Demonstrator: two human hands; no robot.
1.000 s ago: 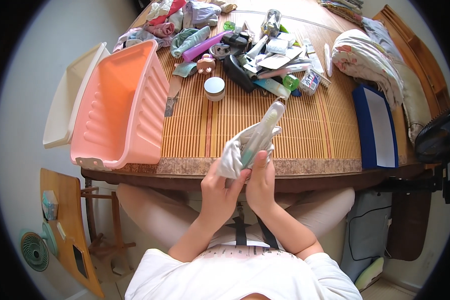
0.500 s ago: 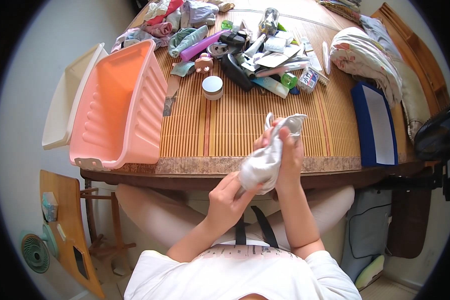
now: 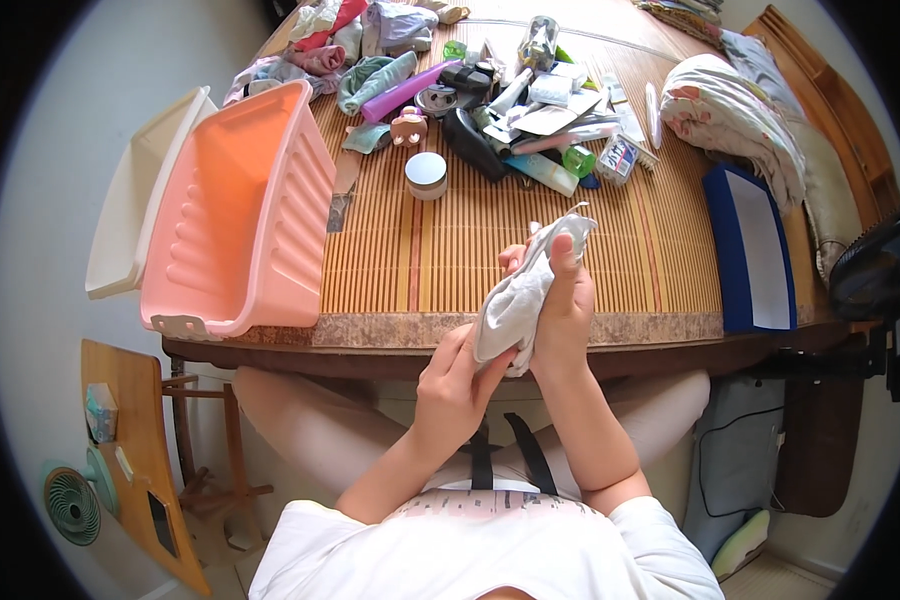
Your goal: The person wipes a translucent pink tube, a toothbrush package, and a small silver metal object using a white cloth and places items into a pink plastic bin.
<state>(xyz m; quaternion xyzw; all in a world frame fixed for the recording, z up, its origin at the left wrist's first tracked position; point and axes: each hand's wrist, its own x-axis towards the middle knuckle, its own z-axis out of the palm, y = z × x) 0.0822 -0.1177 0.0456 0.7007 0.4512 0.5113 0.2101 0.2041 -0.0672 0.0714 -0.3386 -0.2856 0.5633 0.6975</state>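
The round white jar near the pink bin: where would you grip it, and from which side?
Probably from straight above, fingers across the lid rim of the jar. It stands upright and squat on the mat, so the low sides offer little hold. The near side is free; the pink bin sits to its left and a clutter pile behind.

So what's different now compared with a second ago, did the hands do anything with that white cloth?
The white cloth, stretched out long toward the table a second ago, is now bunched around the right hand, which has risen a little. The left hand has dropped lower and grips the cloth's bottom end. Both hands kept hold throughout. The pink bin, small round jar and blue folder have not moved.
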